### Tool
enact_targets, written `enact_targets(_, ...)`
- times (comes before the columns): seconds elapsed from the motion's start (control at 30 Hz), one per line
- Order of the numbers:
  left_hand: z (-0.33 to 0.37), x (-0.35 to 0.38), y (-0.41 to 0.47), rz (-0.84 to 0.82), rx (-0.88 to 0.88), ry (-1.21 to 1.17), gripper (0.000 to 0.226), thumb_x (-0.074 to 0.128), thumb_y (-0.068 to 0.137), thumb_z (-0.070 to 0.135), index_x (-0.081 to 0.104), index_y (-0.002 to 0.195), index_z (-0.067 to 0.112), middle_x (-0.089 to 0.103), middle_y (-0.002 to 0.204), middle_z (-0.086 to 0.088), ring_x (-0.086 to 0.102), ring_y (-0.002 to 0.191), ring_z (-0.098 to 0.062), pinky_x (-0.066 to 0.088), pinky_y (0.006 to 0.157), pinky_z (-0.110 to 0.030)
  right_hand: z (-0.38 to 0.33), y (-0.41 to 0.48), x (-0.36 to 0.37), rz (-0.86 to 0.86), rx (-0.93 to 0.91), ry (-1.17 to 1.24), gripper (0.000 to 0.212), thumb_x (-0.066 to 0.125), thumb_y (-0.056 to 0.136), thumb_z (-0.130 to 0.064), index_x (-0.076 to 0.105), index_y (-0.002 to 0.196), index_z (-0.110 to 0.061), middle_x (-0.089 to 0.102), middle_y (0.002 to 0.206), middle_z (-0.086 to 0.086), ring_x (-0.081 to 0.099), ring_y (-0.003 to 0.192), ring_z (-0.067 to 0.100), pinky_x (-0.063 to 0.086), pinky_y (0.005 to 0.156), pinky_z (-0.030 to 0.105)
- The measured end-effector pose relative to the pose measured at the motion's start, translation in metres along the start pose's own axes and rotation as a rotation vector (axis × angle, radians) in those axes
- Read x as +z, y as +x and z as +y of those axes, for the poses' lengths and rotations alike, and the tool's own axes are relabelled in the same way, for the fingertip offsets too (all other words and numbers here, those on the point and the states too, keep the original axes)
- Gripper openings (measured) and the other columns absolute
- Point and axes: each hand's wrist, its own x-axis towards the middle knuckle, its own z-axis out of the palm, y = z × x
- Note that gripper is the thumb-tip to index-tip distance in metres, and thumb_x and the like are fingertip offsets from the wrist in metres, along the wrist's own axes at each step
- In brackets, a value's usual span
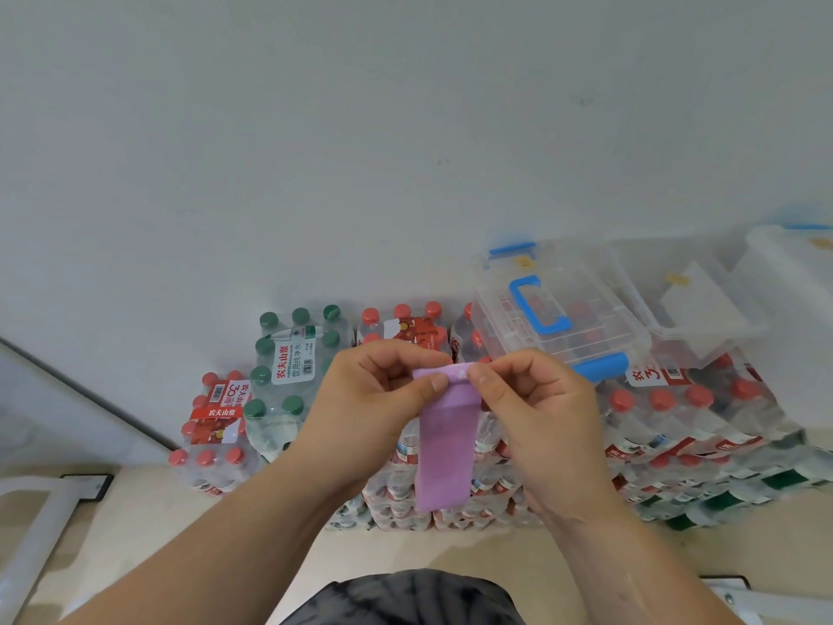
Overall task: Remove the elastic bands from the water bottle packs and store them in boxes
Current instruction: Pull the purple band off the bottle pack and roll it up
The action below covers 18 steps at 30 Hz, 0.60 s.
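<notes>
We are mid-task here: one purple elastic band (446, 448) is off the packs and up in front of us, hanging straight down from its top edge. The left hand (374, 399) pinches that edge between thumb and forefinger, and the right hand (536, 408) pinches it just beside, its other fingers curled in. By our reading, the band is being flattened or folded before storage.

What comes next, we judge, is a carry up to one o'clock, where a clear box (559, 318) with a blue handle and blue latches sits on top of the red-capped packs (676, 417). Its lid looks to be on, so one hand would have to let go and unlatch it. A second clear box (689, 304) stands at two o'clock; we cannot tell whether it is open.

Now the writing. At ten o'clock, the green-capped pack (293, 367) carries a white label reading 农夫山泉 in red, with 饮用纯净水 beside it and a barcode. At nine o'clock, a red-capped pack (216, 421) shows 农夫山泉 on a red strip. The yellow stickers on the boxes are too blurred to read.
</notes>
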Motion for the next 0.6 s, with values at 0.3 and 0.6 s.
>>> enact_targets(0.3,0.0016,0.0019,-0.0013,-0.036,-0.062,-0.038,0.021,0.069,0.091,0.005,0.081,0.089,0.022,0.079,0.088,-0.008,0.076,0.081,-0.023,0.060,0.067,-0.029,0.0037,0.0014,-0.0039,0.019,-0.056,-0.068,0.019,0.084,0.082,-0.016,0.079,0.083,-0.034,0.079,0.087,-0.003,0.076,0.082,0.019,0.063,0.075,0.030)
enact_targets(0.6,0.0011,0.0043,0.0002,0.004,-0.050,-0.069,0.025,0.072,0.087,0.000,0.081,0.083,0.023,0.075,0.074,0.000,0.067,0.065,-0.005,0.050,0.058,-0.014,-0.0020,0.0010,-0.0029,0.020,0.006,0.009,0.016,0.076,0.082,-0.044,0.078,0.083,-0.028,0.076,0.078,-0.001,0.072,0.073,0.011,0.058,0.069,0.022)
